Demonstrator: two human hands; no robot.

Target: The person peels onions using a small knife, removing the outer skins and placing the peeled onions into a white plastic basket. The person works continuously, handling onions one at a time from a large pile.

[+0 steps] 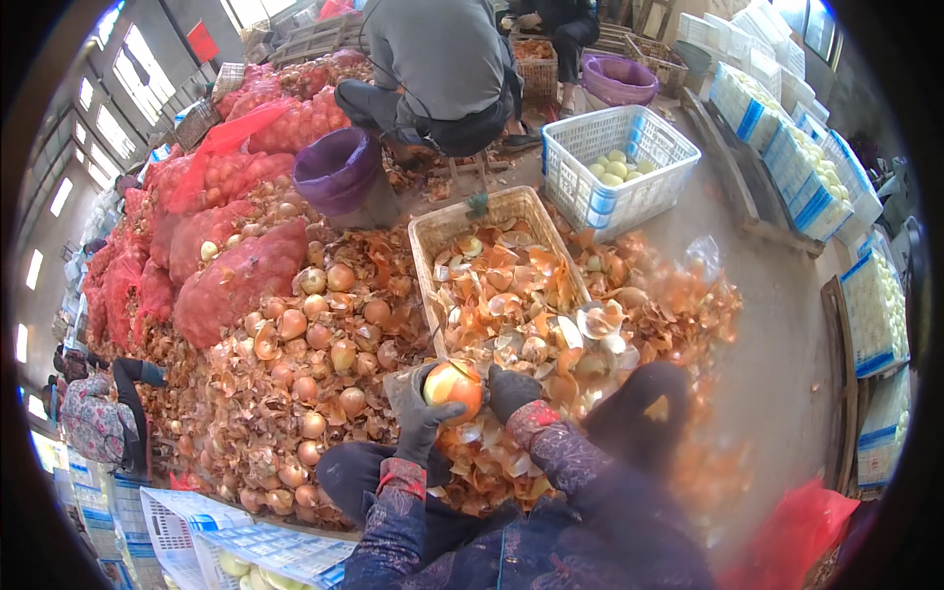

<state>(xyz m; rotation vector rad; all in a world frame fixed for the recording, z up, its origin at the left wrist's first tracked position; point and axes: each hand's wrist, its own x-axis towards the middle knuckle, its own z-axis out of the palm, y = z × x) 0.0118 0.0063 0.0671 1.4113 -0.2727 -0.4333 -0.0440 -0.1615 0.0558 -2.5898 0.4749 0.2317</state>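
Note:
My gloved left hand (422,419) holds a partly skinned onion (453,391) over my lap, its orange skin still on in patches. Close to the onion's right side is my right hand (513,391), in a dark glove with the fingers curled; a thin dark item shows between hand and onion, too small to name. Just beyond both hands stands a cream plastic crate (426,295) full of loose onion skins. Whole unpeeled onions (292,323) lie among dry skins to the left.
Red mesh sacks of onions (240,284) are piled at left. Ahead are a purple-lined bucket (346,184), a seated person in grey (439,59) and a white crate (619,199) holding peeled onions. Filled white crates (874,317) line the right side. Another crate (280,546) stands at lower left.

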